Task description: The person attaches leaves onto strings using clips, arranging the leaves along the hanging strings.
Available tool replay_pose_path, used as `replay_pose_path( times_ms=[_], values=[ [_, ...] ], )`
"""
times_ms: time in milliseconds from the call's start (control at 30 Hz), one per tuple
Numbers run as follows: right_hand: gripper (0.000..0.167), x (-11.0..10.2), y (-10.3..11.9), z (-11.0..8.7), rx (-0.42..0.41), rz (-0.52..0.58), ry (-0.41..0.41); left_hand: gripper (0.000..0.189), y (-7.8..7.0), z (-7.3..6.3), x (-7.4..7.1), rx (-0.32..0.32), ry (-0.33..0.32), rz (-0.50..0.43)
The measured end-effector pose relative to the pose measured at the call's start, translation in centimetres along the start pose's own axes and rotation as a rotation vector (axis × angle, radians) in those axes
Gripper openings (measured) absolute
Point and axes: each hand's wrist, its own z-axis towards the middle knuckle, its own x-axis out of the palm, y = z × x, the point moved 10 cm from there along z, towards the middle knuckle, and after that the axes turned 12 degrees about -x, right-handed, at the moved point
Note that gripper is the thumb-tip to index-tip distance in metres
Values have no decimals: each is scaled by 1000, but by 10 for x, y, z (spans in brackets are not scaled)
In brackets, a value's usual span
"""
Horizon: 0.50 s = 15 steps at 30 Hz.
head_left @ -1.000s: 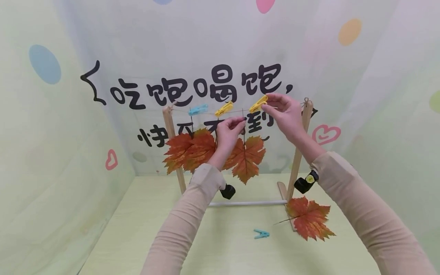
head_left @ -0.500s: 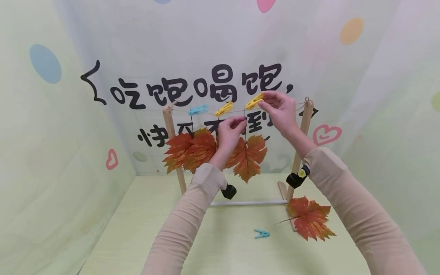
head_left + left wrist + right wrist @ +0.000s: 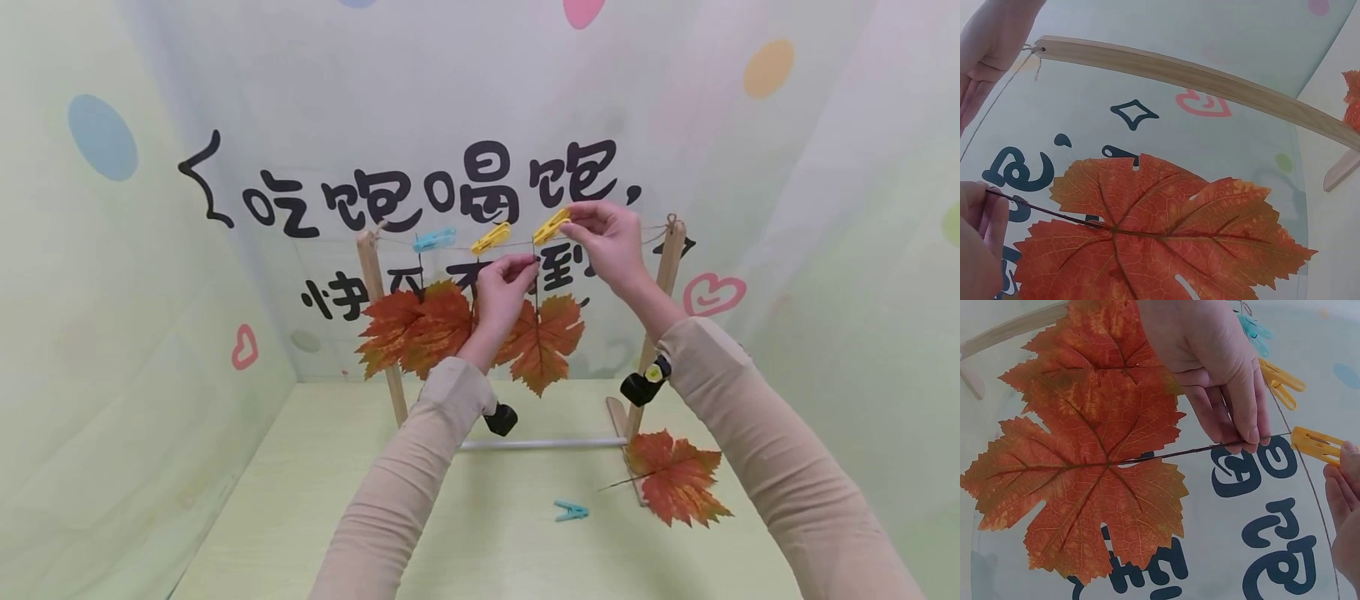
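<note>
In the head view my left hand (image 3: 504,298) pinches the thin dark stem of an orange-red maple leaf (image 3: 542,342) just below the string. My right hand (image 3: 611,242) pinches the handles of a yellow clothespin (image 3: 551,227), whose nose meets the string at the stem's top. The right wrist view shows that clothespin (image 3: 1315,442) at the stem's tip, right where the string (image 3: 1310,487) passes. Whether its nose is clamped on both cannot be told. Left along the string are another yellow clothespin (image 3: 491,239) and a blue clothespin (image 3: 434,240), with leaves (image 3: 435,325) hanging below them.
Two wooden posts (image 3: 656,325) carry the string, joined low by a white rod (image 3: 547,443). On the table (image 3: 300,517) lie a blue clothespin (image 3: 572,510) and a loose maple leaf (image 3: 677,477) at the right post's foot. A printed cloth backdrop stands behind.
My right hand has moved a little left with the yellow clothespin, bringing it to the stem's top at the string. My left hand has stayed nearly still, still pinching the stem.
</note>
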Motion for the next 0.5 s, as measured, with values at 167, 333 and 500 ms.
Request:
replay_pose_path(
  times_ms=[167, 333, 500],
  values=[
    [22, 2, -3, 0, 11, -22, 13, 17, 2, 1, 1, 3, -1, 5],
    [21, 4, -7, -1, 30, -83, 36, 18, 3, 2, 2, 8, 0, 3],
    [21, 5, -10, -1, 35, -101, 40, 18, 3, 4, 3, 12, 9, -12]
  ],
)
